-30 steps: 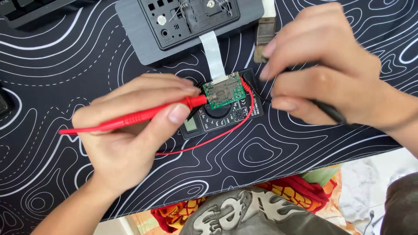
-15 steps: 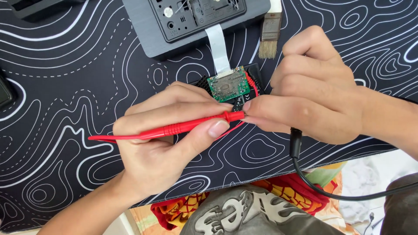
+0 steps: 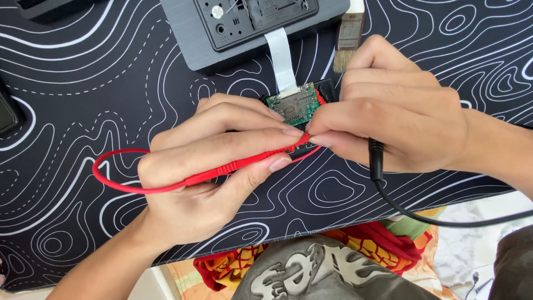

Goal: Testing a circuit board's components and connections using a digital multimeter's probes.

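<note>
Two hands: left hand (image 3: pixel 216 166) fingers grip red probe (image 3: pixel 233 165), right hand (image 3: pixel 388 119) fingers grip black probe (image 3: pixel 376 158).

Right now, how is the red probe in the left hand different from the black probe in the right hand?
The slim red plastic probe lies almost level and in full view across the left hand. The black plastic probe is mostly hidden inside the right hand, only its rear end showing. The red lead loops left; the black lead trails right. Both point toward the small green circuit board.

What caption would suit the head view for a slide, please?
Left hand holds a red probe, right hand a black probe, both meeting at a small green circuit board.
</note>
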